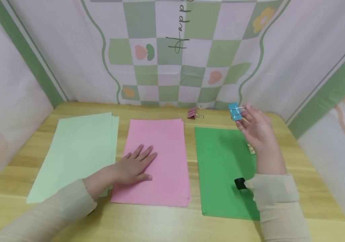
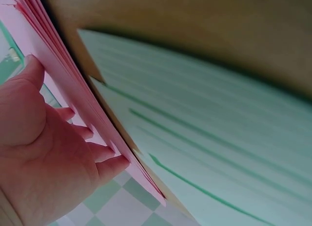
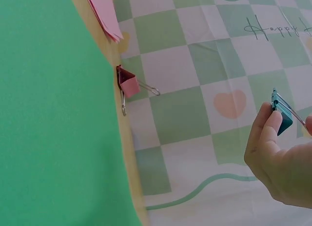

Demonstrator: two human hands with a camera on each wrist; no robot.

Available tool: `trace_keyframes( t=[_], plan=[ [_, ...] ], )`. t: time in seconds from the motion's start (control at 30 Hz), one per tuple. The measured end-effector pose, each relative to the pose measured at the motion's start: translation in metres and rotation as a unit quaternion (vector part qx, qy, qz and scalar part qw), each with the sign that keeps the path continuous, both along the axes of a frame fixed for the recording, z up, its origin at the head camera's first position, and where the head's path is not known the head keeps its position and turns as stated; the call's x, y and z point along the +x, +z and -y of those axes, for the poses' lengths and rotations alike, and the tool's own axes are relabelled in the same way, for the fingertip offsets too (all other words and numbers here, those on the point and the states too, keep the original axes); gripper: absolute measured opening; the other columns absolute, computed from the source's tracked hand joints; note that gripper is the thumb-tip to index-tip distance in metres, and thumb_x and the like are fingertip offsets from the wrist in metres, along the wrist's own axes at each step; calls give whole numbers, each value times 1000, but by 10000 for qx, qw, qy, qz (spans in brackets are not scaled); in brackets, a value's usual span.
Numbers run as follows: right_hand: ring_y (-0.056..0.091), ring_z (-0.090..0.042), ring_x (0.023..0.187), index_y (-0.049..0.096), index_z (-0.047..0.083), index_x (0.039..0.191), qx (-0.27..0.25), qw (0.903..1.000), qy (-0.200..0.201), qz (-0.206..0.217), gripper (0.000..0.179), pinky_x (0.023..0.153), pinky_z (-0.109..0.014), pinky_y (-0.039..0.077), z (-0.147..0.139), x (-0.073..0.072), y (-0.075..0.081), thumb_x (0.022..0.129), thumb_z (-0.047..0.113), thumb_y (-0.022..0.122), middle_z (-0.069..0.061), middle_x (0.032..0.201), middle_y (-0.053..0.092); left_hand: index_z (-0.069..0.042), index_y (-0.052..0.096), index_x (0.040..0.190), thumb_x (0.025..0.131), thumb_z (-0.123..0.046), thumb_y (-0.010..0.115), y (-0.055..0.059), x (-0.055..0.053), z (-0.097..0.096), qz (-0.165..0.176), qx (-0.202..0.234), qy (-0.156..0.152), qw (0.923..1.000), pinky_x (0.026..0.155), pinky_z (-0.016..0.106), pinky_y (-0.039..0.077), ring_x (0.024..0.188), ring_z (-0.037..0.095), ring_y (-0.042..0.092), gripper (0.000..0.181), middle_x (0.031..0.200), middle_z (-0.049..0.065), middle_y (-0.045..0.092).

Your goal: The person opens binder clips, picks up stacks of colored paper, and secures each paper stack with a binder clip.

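Note:
My left hand (image 1: 136, 164) lies flat with straight fingers on the pink paper stack (image 1: 160, 161) in the middle of the table; the left wrist view shows the fingers (image 2: 105, 155) pressed against the pink sheets (image 2: 68, 84). My right hand (image 1: 255, 129) is raised above the dark green paper (image 1: 223, 168) and pinches a blue binder clip (image 1: 235, 111) by its wire handles; the same clip (image 3: 282, 116) shows in the right wrist view. A pink binder clip (image 1: 192, 114) lies on the table behind the pink stack, also seen as the pink clip (image 3: 127, 84).
A light green paper stack (image 1: 78, 151) lies at the left on the wooden table (image 1: 160, 222). A patterned cloth backdrop (image 1: 172, 50) closes the back and sides. A small pale object (image 1: 251, 149) lies by the dark green paper's right edge.

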State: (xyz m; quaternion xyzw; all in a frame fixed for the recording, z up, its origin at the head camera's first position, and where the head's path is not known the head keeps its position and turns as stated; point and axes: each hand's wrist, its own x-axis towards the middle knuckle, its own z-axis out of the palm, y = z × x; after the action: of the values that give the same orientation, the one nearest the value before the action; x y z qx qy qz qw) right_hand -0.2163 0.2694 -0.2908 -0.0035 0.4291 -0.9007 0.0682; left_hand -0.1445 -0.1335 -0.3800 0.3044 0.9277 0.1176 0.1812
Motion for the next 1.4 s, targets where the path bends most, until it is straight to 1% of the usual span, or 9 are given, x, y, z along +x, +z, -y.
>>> trace_keyframes(
  t=[0.2, 0.4, 0.63, 0.8, 0.93, 1.1, 1.2, 1.3, 1.4],
  plan=[
    [64, -23, 88, 62, 2, 107, -204, 9995, 175, -149, 12, 71, -26, 59, 1, 6, 4, 101, 10, 55, -10, 96, 67, -14, 11, 161, 101, -52, 47, 2, 1, 0, 5, 2, 27, 10000, 119, 68, 14, 153, 42, -6, 80, 168, 12, -2],
    [66, -24, 89, 61, 1, 108, -414, 9979, 364, -344, 12, 73, -27, 59, 2, 14, 12, 102, 7, 53, -11, 99, 65, -14, 10, 161, 101, -53, 46, 4, 1, 1, 48, -62, -28, 10000, 119, 67, 14, 153, 42, -5, 80, 168, 12, -2],
    [68, -25, 89, 63, 0, 108, -439, 9972, 297, -521, 14, 73, -28, 59, 1, 20, 18, 101, 6, 53, -12, 102, 68, -15, 10, 161, 101, -52, 47, 7, -1, 1, 239, -157, -73, 9996, 120, 67, 14, 154, 42, -5, 80, 168, 12, -2],
    [68, -25, 88, 63, 0, 109, -432, 9969, 276, -597, 14, 73, -28, 59, 1, 21, 21, 101, 7, 53, -12, 103, 67, -15, 8, 161, 100, -53, 49, 10, -5, 3, 310, -123, 38, 9994, 121, 66, 9, 153, 41, -8, 82, 168, 12, -5],
    [69, -25, 88, 63, 0, 110, -407, 9974, 237, -554, 15, 72, -29, 59, 1, 22, 23, 101, 7, 54, -11, 104, 66, -15, 9, 161, 100, -51, 52, 14, -15, 7, 343, -6, 188, 9992, 120, 67, 7, 153, 42, -9, 83, 168, 13, -5],
    [68, -25, 87, 61, 0, 113, -443, 9968, 283, -598, 16, 72, -29, 59, 2, 23, 24, 101, 7, 53, -11, 103, 65, -11, 11, 161, 100, -48, 53, 18, -34, 18, 297, 121, 421, 9986, 118, 71, 6, 152, 47, -7, 82, 167, 17, -2],
    [68, -25, 87, 60, 1, 115, -419, 9968, 305, -602, 16, 72, -29, 59, 2, 24, 24, 101, 7, 53, -12, 103, 65, -10, 10, 160, 100, -47, 52, 21, -45, 24, 370, 123, 611, 9974, 118, 71, 6, 151, 48, -7, 82, 167, 18, -3],
    [68, -24, 87, 59, 2, 115, -336, 9973, 282, -582, 16, 71, -28, 59, 3, 24, 24, 102, 8, 53, -11, 103, 65, -9, 8, 160, 101, -47, 51, 23, -53, 28, 441, 137, 691, 9965, 117, 72, 7, 151, 49, -8, 83, 167, 18, -4],
    [68, -23, 86, 59, 2, 114, -245, 9976, 247, -595, 15, 71, -27, 58, 3, 23, 22, 102, 9, 52, -11, 102, 64, -9, 7, 160, 101, -46, 52, 26, -58, 30, 426, 162, 668, 9967, 117, 72, 7, 150, 50, -9, 84, 167, 19, -5]
  ],
)
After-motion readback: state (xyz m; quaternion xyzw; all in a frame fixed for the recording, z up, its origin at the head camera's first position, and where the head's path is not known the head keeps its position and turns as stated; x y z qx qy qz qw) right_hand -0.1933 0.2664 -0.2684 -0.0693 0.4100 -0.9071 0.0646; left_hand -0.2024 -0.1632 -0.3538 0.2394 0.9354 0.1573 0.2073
